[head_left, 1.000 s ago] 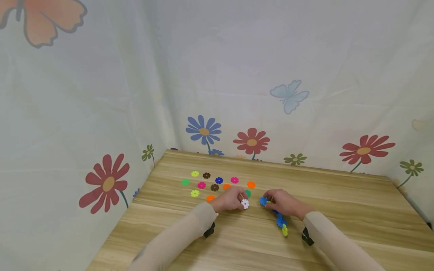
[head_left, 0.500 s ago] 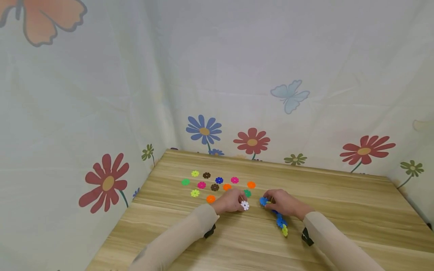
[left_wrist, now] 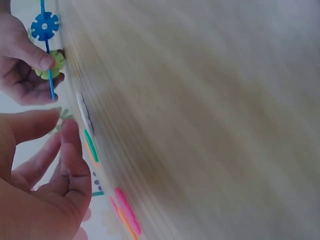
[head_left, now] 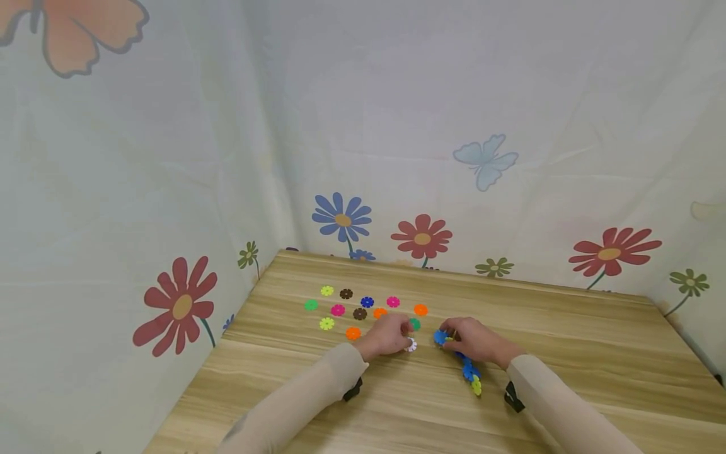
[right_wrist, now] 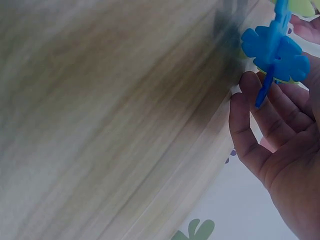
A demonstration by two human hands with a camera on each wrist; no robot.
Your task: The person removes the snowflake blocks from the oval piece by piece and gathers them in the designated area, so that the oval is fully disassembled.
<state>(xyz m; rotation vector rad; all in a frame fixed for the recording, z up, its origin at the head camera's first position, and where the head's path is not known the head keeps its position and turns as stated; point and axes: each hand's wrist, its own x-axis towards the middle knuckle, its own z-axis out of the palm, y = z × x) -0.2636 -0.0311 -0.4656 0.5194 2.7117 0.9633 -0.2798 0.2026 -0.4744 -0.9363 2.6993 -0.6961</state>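
Note:
My right hand (head_left: 475,340) pinches one end of a chain of interlocked snowflake discs (head_left: 469,371), mostly blue with yellow-green ones. In the right wrist view, blue discs (right_wrist: 292,61) stick out past the curled fingers (right_wrist: 243,130). A white snowflake disc (head_left: 413,345) lies flat on the table beside the fingertips of my left hand (head_left: 388,334). In the left wrist view that white disc (left_wrist: 84,114) is seen nearly edge-on, apart from the left hand (left_wrist: 47,185), whose loosely bent fingers hold nothing.
Several loose snowflake discs lie at the back left of the wooden table (head_left: 567,353), among them a blue one (head_left: 367,302), a pink one (head_left: 393,302) and an orange one (head_left: 420,310). A green disc (head_left: 416,324) is just beyond the left hand. A flower-printed curtain (head_left: 363,126) hangs behind.
The left hand has lowered the white disc and let go of it on the table. The right hand and the chain have hardly moved.

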